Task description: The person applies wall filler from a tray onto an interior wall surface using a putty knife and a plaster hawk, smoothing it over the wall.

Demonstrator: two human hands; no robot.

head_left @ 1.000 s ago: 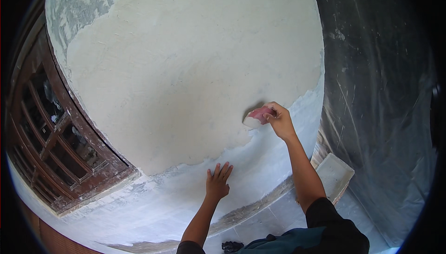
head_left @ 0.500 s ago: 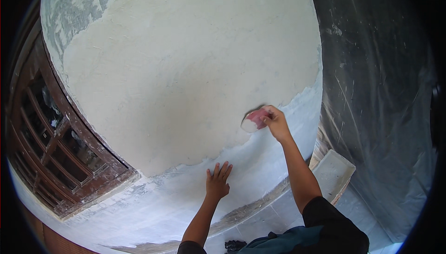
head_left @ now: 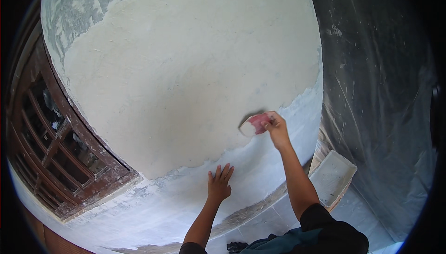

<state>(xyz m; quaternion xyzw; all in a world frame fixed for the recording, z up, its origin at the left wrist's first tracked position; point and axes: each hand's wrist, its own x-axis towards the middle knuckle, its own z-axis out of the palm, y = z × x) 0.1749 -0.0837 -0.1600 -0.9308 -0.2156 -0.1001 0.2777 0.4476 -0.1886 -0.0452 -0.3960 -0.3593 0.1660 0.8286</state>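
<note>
My right hand (head_left: pixel 278 130) grips a red putty scraper (head_left: pixel 260 123) between thumb and fingers. Off-white putty covers the scraper's left part. It is held at the wall (head_left: pixel 186 72), close to the ragged border between the cream coat and the bluish-white strip below; whether its edge touches the surface is hard to tell. Lower and to the left, my left hand (head_left: pixel 219 184) rests with fingers spread on the bluish-white part, just under that border. It holds nothing.
A brown wooden window frame (head_left: pixel 69 138) with dark panes is set in the wall at left. Dark plastic sheeting (head_left: pixel 376 91) hangs along the right. A white, putty-smeared tray (head_left: pixel 332 179) is at lower right, by my right arm. A black crumpled item (head_left: pixel 236 246) lies low in the middle.
My right hand and the scraper have shifted slightly down, and the scraper's angle has changed a little. My left hand stays spread on the wall. The whole view has moved slightly.
</note>
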